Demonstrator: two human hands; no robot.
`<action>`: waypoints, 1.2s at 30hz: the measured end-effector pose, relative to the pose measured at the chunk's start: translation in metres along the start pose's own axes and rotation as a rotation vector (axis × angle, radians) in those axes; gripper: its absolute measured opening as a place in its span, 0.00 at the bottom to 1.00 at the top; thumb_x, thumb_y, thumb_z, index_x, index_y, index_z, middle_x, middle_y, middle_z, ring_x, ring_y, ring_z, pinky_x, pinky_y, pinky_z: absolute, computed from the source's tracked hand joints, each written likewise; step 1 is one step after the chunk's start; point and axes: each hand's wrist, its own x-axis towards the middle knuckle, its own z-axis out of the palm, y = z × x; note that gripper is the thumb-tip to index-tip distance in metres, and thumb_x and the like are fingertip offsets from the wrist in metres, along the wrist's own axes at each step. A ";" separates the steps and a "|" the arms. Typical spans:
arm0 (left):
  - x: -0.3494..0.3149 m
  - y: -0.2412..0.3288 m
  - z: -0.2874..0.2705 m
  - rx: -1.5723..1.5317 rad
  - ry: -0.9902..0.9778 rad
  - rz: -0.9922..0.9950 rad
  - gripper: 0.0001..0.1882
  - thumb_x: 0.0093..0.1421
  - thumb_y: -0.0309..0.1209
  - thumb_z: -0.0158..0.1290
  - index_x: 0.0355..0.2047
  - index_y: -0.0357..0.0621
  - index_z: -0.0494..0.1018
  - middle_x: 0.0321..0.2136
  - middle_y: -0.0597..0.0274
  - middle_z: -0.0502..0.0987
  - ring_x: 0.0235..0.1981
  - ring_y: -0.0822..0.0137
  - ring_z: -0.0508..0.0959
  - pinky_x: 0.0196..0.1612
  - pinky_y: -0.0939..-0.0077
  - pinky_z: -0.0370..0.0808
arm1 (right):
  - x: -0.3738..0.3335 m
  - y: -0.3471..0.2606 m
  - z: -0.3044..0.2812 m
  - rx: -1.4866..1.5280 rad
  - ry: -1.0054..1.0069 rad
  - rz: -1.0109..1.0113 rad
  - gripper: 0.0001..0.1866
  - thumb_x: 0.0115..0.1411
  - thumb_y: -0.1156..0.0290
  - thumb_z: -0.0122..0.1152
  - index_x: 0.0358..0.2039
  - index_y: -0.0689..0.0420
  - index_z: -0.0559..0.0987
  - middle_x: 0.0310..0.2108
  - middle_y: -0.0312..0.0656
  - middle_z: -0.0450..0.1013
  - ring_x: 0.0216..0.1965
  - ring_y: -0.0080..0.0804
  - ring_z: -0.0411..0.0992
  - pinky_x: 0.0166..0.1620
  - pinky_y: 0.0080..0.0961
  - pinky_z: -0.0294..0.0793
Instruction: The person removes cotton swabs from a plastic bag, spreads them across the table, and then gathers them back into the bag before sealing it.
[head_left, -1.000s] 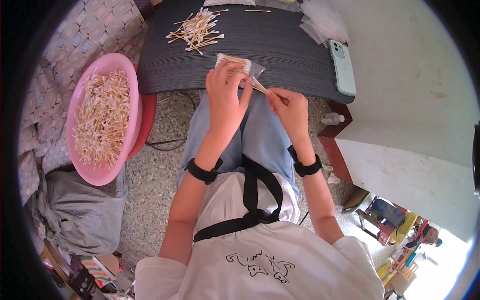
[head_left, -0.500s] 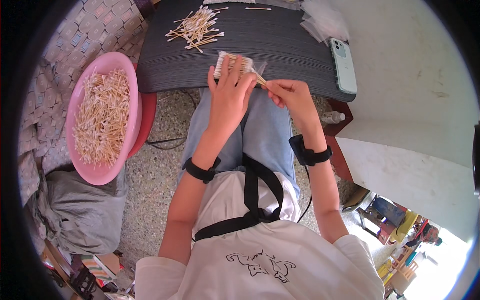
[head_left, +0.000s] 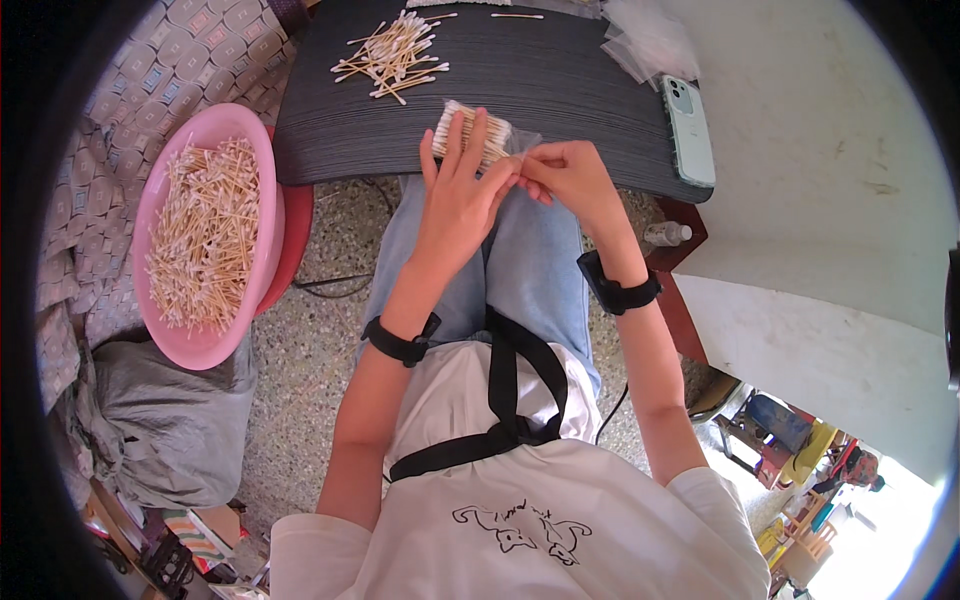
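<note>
My left hand (head_left: 458, 195) lies flat over a small clear bag packed with cotton swabs (head_left: 466, 128), pressing it against the near edge of the dark ribbed board (head_left: 560, 90). My right hand (head_left: 566, 175) pinches the bag's open end next to my left fingertips. A loose pile of cotton swabs (head_left: 392, 58) lies further back on the board. Both wrists wear black bands.
A pink basin (head_left: 205, 235) full of cotton swabs stands at my left on a red stool. A pale phone (head_left: 689, 130) and empty clear bags (head_left: 645, 42) lie on the board's right side. A grey sack (head_left: 160, 425) sits on the floor; a white wall is at right.
Both hands moved forward from above my lap and set the swab bag down on the board's edge. My left hand flattened over it and my right hand closed in on its open end.
</note>
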 end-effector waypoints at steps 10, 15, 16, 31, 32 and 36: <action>-0.002 0.003 -0.006 0.083 -0.051 -0.004 0.08 0.61 0.30 0.48 0.41 0.45 0.71 0.62 0.49 0.58 0.64 0.48 0.55 0.63 0.43 0.47 | -0.007 0.003 0.018 0.048 0.239 -0.154 0.07 0.53 0.77 0.61 0.31 0.69 0.79 0.23 0.44 0.77 0.22 0.24 0.76 0.29 0.16 0.75; 0.000 0.006 -0.003 0.035 -0.027 -0.013 0.06 0.61 0.29 0.48 0.37 0.43 0.70 0.61 0.48 0.59 0.63 0.47 0.57 0.63 0.46 0.51 | -0.018 0.006 0.020 0.045 0.303 -0.222 0.08 0.53 0.81 0.61 0.35 0.69 0.79 0.30 0.47 0.78 0.28 0.28 0.77 0.36 0.18 0.77; 0.001 0.004 -0.002 -0.019 -0.006 -0.010 0.05 0.61 0.28 0.48 0.37 0.42 0.69 0.61 0.47 0.59 0.62 0.47 0.58 0.63 0.48 0.52 | -0.017 0.009 0.020 -0.079 0.310 -0.330 0.09 0.53 0.81 0.61 0.35 0.68 0.79 0.31 0.46 0.77 0.29 0.29 0.78 0.35 0.18 0.77; 0.003 -0.002 -0.003 -0.163 0.034 0.030 0.05 0.63 0.28 0.45 0.37 0.41 0.67 0.58 0.44 0.62 0.60 0.46 0.61 0.62 0.53 0.57 | -0.005 0.009 0.014 -0.249 0.265 -0.486 0.07 0.53 0.82 0.58 0.34 0.66 0.79 0.27 0.44 0.75 0.24 0.26 0.74 0.28 0.20 0.73; 0.003 -0.002 -0.003 -0.162 0.032 0.030 0.05 0.63 0.28 0.46 0.37 0.41 0.67 0.58 0.44 0.61 0.60 0.46 0.61 0.62 0.53 0.57 | -0.005 0.008 0.014 -0.250 0.270 -0.487 0.07 0.54 0.82 0.58 0.34 0.66 0.79 0.27 0.43 0.76 0.23 0.25 0.74 0.28 0.20 0.73; 0.002 -0.003 -0.002 -0.165 0.033 0.022 0.05 0.62 0.28 0.47 0.37 0.41 0.67 0.59 0.44 0.61 0.61 0.45 0.60 0.62 0.53 0.56 | -0.007 0.010 0.027 -0.173 0.309 -0.438 0.07 0.54 0.82 0.57 0.34 0.67 0.79 0.27 0.44 0.76 0.23 0.24 0.75 0.28 0.18 0.74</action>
